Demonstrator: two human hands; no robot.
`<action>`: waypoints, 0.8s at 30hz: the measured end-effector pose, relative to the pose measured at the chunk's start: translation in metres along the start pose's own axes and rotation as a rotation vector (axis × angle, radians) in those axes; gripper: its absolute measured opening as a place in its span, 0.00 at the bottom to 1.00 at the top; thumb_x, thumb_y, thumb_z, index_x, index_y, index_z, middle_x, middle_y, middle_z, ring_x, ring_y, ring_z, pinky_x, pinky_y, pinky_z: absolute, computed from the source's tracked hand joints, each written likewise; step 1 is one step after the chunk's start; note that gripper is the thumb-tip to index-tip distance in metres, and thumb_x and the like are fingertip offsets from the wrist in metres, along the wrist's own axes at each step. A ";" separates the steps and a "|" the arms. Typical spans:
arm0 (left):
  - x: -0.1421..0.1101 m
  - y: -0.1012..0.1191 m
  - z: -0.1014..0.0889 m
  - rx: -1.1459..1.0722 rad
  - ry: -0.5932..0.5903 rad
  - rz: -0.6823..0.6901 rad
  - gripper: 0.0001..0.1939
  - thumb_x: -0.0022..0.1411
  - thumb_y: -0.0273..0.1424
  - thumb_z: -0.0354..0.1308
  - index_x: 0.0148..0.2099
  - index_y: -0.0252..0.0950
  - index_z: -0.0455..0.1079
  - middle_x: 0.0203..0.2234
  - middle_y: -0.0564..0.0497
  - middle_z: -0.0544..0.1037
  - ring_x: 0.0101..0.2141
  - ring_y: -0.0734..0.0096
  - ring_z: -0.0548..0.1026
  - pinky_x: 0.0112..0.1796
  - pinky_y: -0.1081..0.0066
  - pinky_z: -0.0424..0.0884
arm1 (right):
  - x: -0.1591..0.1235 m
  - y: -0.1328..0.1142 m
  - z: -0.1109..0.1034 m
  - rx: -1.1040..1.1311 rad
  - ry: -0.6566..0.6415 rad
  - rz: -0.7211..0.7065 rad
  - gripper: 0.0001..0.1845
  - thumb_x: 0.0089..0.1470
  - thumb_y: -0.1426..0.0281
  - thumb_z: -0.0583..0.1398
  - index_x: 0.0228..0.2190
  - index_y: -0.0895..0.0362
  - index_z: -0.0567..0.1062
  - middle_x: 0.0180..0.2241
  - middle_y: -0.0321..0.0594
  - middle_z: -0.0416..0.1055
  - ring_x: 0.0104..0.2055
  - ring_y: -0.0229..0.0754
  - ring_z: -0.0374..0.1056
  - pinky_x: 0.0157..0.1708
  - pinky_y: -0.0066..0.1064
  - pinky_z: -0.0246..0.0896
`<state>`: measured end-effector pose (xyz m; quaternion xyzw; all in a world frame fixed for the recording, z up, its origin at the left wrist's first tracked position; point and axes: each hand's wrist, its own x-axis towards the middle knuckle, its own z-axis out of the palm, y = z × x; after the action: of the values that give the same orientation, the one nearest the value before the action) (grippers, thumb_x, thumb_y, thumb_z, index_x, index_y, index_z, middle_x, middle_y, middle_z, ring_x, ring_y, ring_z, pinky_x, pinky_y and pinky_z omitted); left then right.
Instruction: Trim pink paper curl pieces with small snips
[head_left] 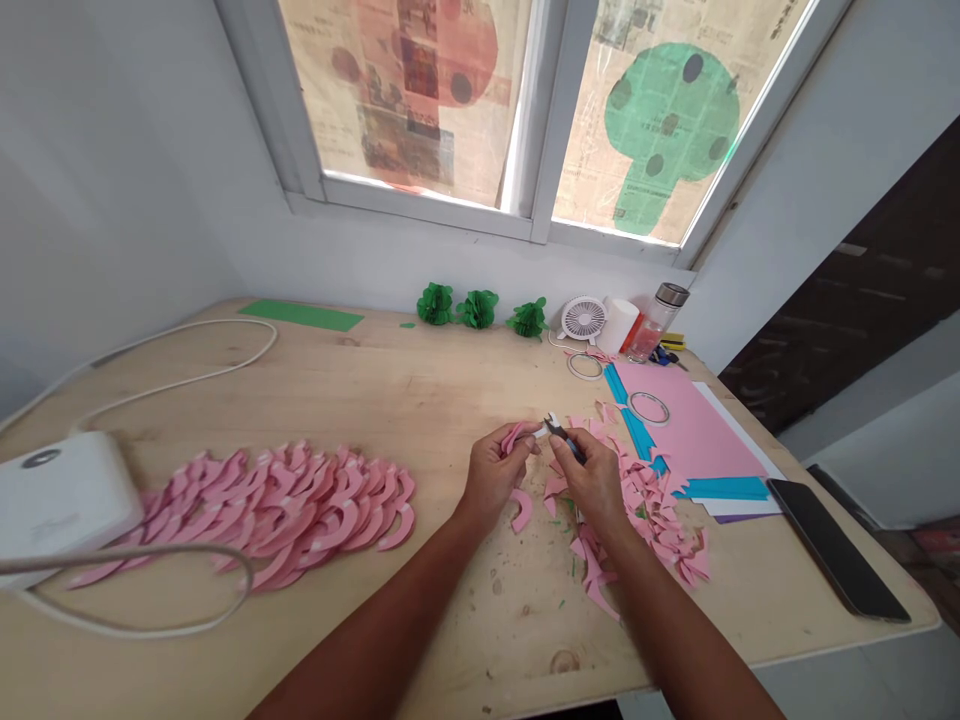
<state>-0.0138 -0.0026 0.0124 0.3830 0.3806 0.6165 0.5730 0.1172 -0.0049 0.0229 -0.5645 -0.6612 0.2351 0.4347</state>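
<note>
Pinched in the fingers of my left hand (489, 470) is a curved pink paper piece (513, 437), with a short white strip (539, 433) sticking out toward the right. My right hand (598, 482) grips dark-handled scissors (564, 438), their tips up at the strip's end. Whether the blades touch the strip I cannot tell. Below my left hand lies a loose pink paper arc (520, 511). Under and around my right forearm spread pink paper scraps (660, 510). To the left, many pink arcs with pale patches form an overlapping pile (315, 510).
A white device (67, 490) with a looping cable (172, 632) sits at left. Green paper puffs (478, 309), a small fan (583, 318) and a bottle (658, 322) line the wall. Tape rolls (649, 407), pink sheets (697, 425) and a phone (836, 550) are at right.
</note>
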 end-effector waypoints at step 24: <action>0.001 -0.005 0.001 0.005 -0.027 -0.026 0.14 0.47 0.33 0.61 0.37 0.31 0.72 0.13 0.58 0.65 0.11 0.86 0.54 0.13 0.80 0.49 | -0.001 0.000 0.004 0.040 -0.107 -0.023 0.17 0.51 0.59 0.54 0.30 0.59 0.75 0.23 0.35 0.67 0.24 0.35 0.59 0.24 0.24 0.52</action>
<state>-0.0111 -0.0017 0.0083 0.3876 0.3794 0.6029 0.5851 0.1143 -0.0048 0.0205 -0.5346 -0.6853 0.2729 0.4125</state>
